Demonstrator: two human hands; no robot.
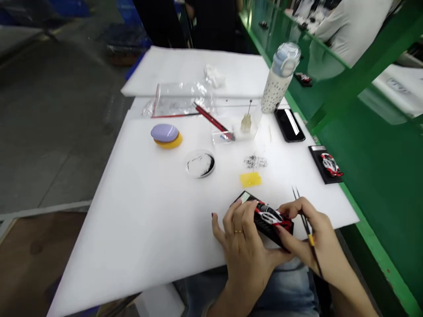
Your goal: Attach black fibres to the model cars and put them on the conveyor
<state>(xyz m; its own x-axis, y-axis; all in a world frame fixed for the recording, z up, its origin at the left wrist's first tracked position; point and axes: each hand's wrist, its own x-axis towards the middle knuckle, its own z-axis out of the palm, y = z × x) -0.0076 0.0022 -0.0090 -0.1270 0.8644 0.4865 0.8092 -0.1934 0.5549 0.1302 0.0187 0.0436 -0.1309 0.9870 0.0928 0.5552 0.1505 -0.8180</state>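
Observation:
A small red, white and black model car [269,214] sits on a black rectangular base [270,233] near the table's front edge. My left hand [246,240] is closed round the base, its fingers over the far side and its thumb at the near edge. My right hand [315,229] pinches the car's right end between thumb and forefinger. Dark tweezers with a yellow band [311,240] are tucked in that same hand, their tips pointing up and away from the car. My fingers hide part of the car and base.
Ahead lie yellow tape [250,179], a black-smeared dish [200,164], a purple-and-yellow oval object [166,134], a red pen-like tool [213,119] and a plastic bag [180,97]. A bottle [279,83], phone [289,125] and second model car [330,165] stand along the green partition [390,145].

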